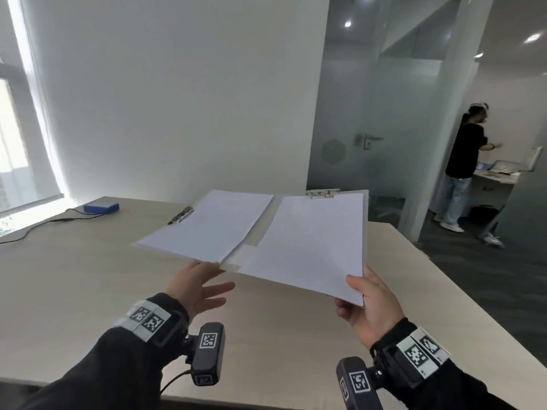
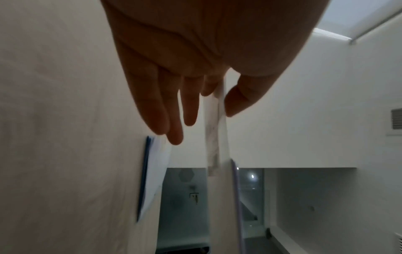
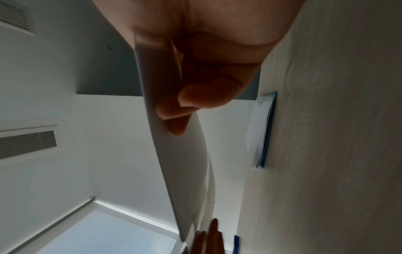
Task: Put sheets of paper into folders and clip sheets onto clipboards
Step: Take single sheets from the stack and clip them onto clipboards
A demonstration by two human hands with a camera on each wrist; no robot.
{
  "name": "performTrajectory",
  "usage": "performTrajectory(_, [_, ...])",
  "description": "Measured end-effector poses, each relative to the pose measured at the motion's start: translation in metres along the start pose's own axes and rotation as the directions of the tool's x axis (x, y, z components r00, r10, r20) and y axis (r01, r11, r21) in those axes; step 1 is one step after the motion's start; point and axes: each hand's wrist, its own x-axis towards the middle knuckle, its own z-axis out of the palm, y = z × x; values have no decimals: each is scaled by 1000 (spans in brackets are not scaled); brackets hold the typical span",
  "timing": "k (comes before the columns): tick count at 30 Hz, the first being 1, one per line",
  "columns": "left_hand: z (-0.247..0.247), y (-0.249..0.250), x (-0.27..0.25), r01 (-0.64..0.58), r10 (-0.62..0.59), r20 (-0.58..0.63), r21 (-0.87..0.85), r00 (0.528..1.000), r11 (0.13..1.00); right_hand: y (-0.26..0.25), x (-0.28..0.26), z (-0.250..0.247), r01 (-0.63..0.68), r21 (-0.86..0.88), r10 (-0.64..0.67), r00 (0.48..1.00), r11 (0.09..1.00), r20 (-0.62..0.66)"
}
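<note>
My right hand (image 1: 370,306) was clamped on the near right corner of the open folder (image 1: 243,257), thumb on top of the sheet (image 1: 313,241) lying in its right half, holding it above the counter (image 1: 88,276). My left hand (image 1: 198,288) had its fingers straight and spread at the folder's near middle edge, thumb and forefinger on either side of it. Whether they pinched it I couldn't tell. A stack of sheets (image 1: 213,223) lay on the left half.

Light wood-grain surface (image 1: 88,276). Small blue box (image 1: 101,207) with black cable (image 1: 44,226) at far left corner. Blue folder (image 2: 143,177) with white sheets (image 2: 156,168) lies flat on it.
</note>
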Motion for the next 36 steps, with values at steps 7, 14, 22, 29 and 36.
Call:
performTrajectory(7, [39,2,-2,-281,267,91,239,959,929,0,10,-25,-71,-16,70,996,997,-52])
performTrajectory(14, [43,-4,12,-121,96,134,198,986,973,3,16,-16,-51,-72,56,996,996,71])
performTrajectory(22, [36,-34,55,30,-42,63,170,997,985,21,54,-7,-142,-146,148,988,979,35])
performTrajectory(29, [40,-39,125,-11,15,-12,254,1000,967,52,122,-21,-293,-30,289,953,956,-92])
performTrajectory(36, [50,-39,215,-107,161,-104,403,981,909,74,195,-15,-126,-283,66,976,951,-209])
